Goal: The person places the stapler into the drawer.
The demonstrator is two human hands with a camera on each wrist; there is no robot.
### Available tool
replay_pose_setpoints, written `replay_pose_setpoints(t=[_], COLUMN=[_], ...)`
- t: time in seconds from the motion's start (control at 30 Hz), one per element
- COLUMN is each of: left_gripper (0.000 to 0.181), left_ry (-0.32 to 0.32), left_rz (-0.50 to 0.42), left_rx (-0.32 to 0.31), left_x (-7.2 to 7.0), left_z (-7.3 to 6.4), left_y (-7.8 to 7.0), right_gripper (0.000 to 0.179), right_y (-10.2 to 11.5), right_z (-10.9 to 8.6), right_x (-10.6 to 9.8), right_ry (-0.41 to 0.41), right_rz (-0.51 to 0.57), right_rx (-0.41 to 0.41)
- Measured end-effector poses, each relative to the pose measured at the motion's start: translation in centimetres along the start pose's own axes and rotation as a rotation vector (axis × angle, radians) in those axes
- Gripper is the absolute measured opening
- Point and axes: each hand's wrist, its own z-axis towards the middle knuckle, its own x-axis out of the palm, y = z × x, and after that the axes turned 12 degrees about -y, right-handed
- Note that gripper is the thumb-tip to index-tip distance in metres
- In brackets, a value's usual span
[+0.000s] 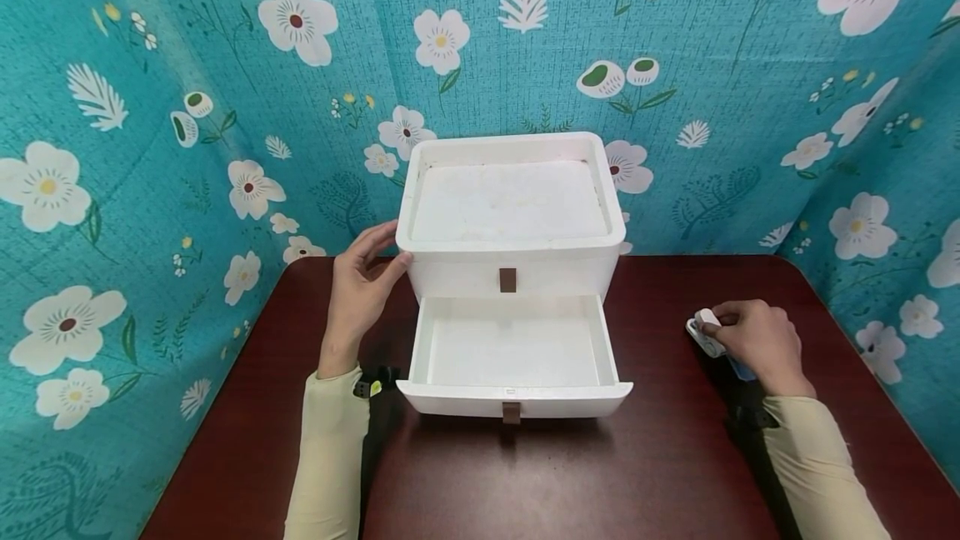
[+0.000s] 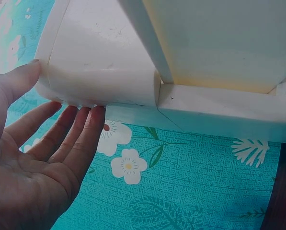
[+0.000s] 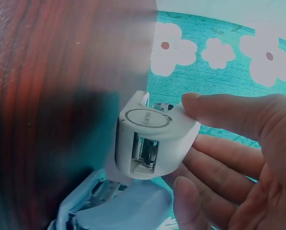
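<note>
A white two-drawer box (image 1: 517, 244) with brown pull tabs stands on the table; its lower drawer (image 1: 517, 344) is pulled out. My left hand (image 1: 363, 282) touches the box's left side near the top, thumb at the front and the other fingers extended along the side. On the right, my right hand (image 1: 757, 340) pinches a small white device (image 3: 154, 136) with a round emblem and metal inside a slot; its exact kind is unclear. Beside it in the right wrist view is a blue stapler-like object (image 3: 123, 206), mostly hidden by the hand in the head view.
The dark reddish table (image 1: 570, 482) ends at rounded back corners. A teal flowered cloth (image 1: 337, 90) hangs behind and along both sides. On top, the box has a raised rim (image 1: 510, 244) around a shallow tray.
</note>
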Motion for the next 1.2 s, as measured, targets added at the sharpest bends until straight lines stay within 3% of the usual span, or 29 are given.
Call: replay_pose_setpoints(t=[0.37,0.67,0.97,1.2], left_gripper=[0.046,0.045,0.046,0.046], left_ry=[0.002,0.004,0.007,0.007], left_rz=[0.001,-0.010,0.003,-0.013], left_rx=[-0.002,-0.006,-0.012,-0.014], left_x=[0.0,0.0,0.0,0.0], left_z=[0.0,0.0,0.0,0.0], left_y=[-0.1,0.0,0.0,-0.2], right_gripper=[0.036,0.040,0.038,0.038], right_y=[1.2,3.0,5.5,7.5], right_z=[-0.2,-0.8,-1.4,-1.3], right_x=[-0.8,-2.4,-4.0,-5.3], right_ry=[-0.083,-0.128,-0.214,-0.198], right_rz=[0.096,0.244,0.318,0.343], right_rx=[-0.067,-0.046,-0.077,-0.114])
